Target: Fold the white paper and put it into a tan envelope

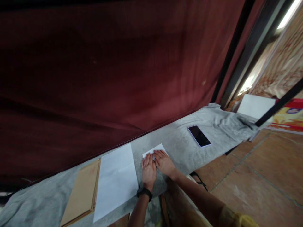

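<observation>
Currently both hands are lying flat, palms down, on a small white folded paper (154,149) that is sitting on the grey cloth (180,142) covering a long table. The left hand (148,170), wearing a black wristband (144,192), is resting with its fingers stretched out and close together, its fingertips (147,158) touching the near left edge of the paper. The right hand (165,163) is lying just beside it, angled inward, with its fingers (160,154) spread lightly over the near right part of the sheet. Neither hand is gripping anything: both are pressing down with open, extended fingers. Most of the paper is showing beyond the fingertips, on the side toward the dark red curtain (106,69) hanging behind the table, and the far corner is pointing away from the person.

Just to the left of the left hand, a larger white sheet (115,179) is lying flat on the cloth, and a brown cardboard folder (81,194) is lying against that sheet's left edge. Well apart to the right, a smartphone (199,136) with a dark screen is lying face up on the cloth. Farther right, at the table's end, a white board (255,106) is leaning near a black metal post (279,105), above a tiled floor (255,176).
</observation>
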`<state>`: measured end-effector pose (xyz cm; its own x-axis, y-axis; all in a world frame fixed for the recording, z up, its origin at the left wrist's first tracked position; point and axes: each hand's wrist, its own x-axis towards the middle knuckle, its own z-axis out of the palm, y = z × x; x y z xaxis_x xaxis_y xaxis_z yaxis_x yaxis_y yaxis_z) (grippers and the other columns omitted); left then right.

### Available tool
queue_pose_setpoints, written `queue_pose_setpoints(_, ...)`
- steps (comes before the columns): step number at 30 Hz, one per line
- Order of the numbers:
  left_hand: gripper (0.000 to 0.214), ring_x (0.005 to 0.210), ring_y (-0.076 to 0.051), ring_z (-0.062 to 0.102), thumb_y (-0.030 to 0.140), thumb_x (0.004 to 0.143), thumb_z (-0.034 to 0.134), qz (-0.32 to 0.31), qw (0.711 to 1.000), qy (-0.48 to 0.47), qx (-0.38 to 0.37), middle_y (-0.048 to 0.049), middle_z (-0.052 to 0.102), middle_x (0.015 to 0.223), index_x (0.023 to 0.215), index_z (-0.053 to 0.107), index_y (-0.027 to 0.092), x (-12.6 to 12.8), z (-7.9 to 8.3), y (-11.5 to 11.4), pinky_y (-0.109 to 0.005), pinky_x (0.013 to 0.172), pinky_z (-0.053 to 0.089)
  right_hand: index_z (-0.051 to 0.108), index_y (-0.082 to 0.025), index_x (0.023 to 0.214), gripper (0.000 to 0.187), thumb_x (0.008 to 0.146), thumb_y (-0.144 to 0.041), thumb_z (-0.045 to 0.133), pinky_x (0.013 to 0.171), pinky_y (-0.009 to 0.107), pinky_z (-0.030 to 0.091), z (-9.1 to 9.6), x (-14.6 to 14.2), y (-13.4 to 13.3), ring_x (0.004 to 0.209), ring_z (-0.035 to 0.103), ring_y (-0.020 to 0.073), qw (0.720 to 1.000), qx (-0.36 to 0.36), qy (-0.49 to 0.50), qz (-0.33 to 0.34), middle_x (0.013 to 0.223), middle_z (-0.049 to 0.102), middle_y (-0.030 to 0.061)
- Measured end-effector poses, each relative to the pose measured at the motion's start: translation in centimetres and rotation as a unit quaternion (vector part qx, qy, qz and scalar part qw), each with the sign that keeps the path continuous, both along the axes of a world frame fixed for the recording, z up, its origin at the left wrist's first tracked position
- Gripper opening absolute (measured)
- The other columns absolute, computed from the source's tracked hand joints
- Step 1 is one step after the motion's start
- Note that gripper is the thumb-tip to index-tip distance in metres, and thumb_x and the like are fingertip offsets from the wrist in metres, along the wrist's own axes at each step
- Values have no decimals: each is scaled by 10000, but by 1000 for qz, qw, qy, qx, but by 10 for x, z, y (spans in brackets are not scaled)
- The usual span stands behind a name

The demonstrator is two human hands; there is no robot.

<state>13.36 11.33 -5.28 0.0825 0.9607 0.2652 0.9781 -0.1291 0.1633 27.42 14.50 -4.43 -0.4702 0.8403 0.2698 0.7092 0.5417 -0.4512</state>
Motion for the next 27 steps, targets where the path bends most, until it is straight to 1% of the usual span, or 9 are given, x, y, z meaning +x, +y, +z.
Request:
queue_pose_setpoints(7,492,1416,-191,471,151,960,337,5,1000,14,-14,-124,567,1475,1401,553,119,-2,5,1,-435,1203,352,595,-131,1386,424,995,-213,453,1218,433,344,1,-4,1,1381,513,240,1000,-2,17,-15,1467,567,131)
queue_pose_setpoints(12,509,1412,-203,477,138,952,328,5,1000,1,-20,-129,569,1472,1410,548,119,-2,7,2,-458,1201,355,587,-135,1393,432,980,-207,485,1215,432,351,-1,-5,1,1382,511,237,1000,1,13,-16,1478,555,135)
queue_pose_setpoints(18,522,1400,-214,492,136,950,320,7,1000,-10,-15,-138,575,1463,1423,539,115,-5,-1,3,-474,1199,365,560,-107,1413,451,979,-202,485,1227,424,321,-5,-9,1,1390,496,235,1000,0,5,-14,1496,535,143)
queue_pose_setpoints(23,517,1397,-227,497,133,941,337,-1,1000,-18,-1,-133,585,1454,1412,551,124,-7,-7,4,-487,1191,376,563,-122,1412,444,985,-205,473,1237,419,299,-8,-9,0,1395,487,236,1000,11,8,-20,1501,533,125)
queue_pose_setpoints(27,512,1387,-232,508,132,936,342,-4,1000,-21,13,-138,601,1434,1399,561,124,-9,-10,4,-497,1177,396,566,-116,1407,440,986,-210,478,1234,413,307,-10,-9,0,1392,489,233,1000,14,15,-20,1498,536,126)
